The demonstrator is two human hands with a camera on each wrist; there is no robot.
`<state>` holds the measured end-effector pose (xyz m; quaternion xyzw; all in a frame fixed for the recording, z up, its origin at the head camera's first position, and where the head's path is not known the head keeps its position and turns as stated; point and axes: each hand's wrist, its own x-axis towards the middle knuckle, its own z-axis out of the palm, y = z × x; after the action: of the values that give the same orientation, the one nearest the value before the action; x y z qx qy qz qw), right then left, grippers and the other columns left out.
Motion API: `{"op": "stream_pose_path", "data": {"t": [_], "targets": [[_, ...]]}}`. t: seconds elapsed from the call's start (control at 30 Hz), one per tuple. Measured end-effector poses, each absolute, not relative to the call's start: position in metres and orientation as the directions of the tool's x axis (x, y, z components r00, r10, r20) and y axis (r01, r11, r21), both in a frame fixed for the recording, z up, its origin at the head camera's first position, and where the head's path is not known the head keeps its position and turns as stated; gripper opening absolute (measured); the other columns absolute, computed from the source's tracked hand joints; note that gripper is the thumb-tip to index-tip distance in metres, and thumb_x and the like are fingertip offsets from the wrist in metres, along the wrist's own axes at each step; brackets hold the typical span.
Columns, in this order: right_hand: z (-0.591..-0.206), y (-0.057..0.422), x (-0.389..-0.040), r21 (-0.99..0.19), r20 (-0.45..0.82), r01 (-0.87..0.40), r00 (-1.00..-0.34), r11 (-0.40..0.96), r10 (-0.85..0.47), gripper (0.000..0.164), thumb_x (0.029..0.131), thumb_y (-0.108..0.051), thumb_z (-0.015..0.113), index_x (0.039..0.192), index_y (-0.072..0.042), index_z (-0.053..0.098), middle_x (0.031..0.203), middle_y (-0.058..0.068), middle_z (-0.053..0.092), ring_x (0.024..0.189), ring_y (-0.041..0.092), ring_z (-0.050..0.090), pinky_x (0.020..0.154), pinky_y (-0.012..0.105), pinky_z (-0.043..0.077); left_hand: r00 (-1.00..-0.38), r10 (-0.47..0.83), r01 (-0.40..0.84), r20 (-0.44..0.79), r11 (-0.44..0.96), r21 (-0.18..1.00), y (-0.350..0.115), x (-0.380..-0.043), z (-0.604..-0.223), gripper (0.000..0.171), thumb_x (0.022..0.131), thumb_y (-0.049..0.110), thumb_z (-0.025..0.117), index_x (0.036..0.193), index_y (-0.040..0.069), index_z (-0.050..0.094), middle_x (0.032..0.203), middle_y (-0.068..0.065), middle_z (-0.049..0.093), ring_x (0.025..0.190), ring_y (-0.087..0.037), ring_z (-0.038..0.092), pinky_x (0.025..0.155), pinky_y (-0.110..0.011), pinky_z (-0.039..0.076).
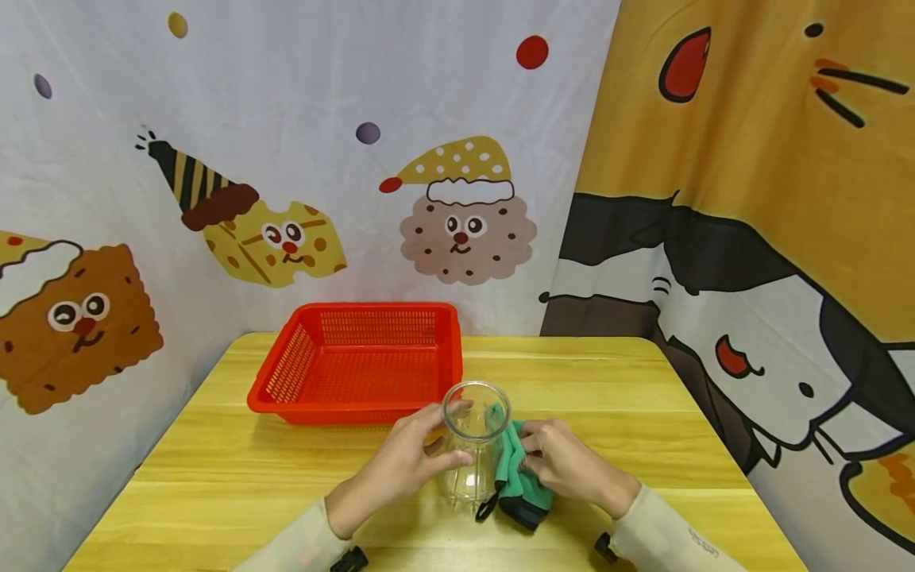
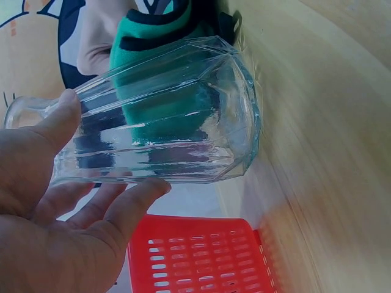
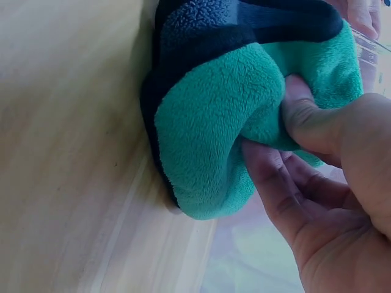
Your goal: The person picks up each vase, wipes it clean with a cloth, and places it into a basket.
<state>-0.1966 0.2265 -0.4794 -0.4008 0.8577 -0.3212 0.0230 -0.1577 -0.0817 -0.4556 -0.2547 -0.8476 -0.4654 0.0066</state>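
- Sleeves [image 1: 296, 544], pale, lie nearest the camera, along the lower edge of the head view.
- Left hand [image 1: 407, 457], lower centre: thumb and fingers grip opposite sides of the glass jar [image 1: 474, 483], apparently to keep it steady and upright on the surface [image 1: 643, 445].
- Right hand [image 1: 572, 462], lower right of centre: fingers narrow, pinching a fold of the green cloth [image 3: 204, 116], presumably to keep the soft material gathered.
- Cloth position: just beside the jar's right side in the head view; contact cannot be confirmed.
- Jar: mouth uppermost, unlidded; the cloth shows through its clear, faceted wall. No contents can be made out.
- Red basket [image 1: 336, 415], left of centre, beyond the jar: slotted floor and walls visible; its setback probably leaves both hands working room.
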Motion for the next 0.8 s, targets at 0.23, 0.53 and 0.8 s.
{"op": "stream_pose_path", "data": {"t": [0.23,0.53,0.8], "targets": [[-0.479,0.227,-0.193,-0.565,0.282,-0.679,-0.693,0.469,-0.663,0.032,0.097,0.011,0.082,0.084,-0.018,0.087,0.108,0.004,0.083,0.094,0.004,0.075,0.077,0.021,0.069,-0.869,0.427,0.439,0.251,0.431,0.788,-0.082,-0.157,-0.455,0.073,0.100,0.028,0.093,0.165,0.011,0.064,0.137,-0.016,0.080,0.130,-0.032,0.078,0.104,-0.045,0.073],[-0.476,0.227,-0.190,-0.514,0.388,-0.707,-0.697,0.487,-0.603,0.024,0.096,0.002,0.090,0.101,-0.020,0.094,0.124,0.001,0.083,0.109,0.016,0.080,0.090,0.032,0.074,-0.868,0.422,0.449,0.263,0.439,0.779,-0.082,-0.158,-0.457,0.072,0.100,0.029,0.094,0.165,0.016,0.065,0.138,-0.015,0.080,0.127,-0.029,0.077,0.103,-0.039,0.074],[-0.470,0.222,-0.185,-0.575,0.435,-0.691,-0.712,0.439,-0.551,0.023,0.096,0.005,0.089,0.112,-0.012,0.094,0.135,0.021,0.085,0.119,0.040,0.086,0.096,0.036,0.075,-0.865,0.424,0.457,0.269,0.444,0.771,-0.082,-0.158,-0.457,0.073,0.099,0.029,0.094,0.164,0.011,0.065,0.135,-0.014,0.081,0.121,-0.024,0.076,0.102,-0.036,0.073]]}}
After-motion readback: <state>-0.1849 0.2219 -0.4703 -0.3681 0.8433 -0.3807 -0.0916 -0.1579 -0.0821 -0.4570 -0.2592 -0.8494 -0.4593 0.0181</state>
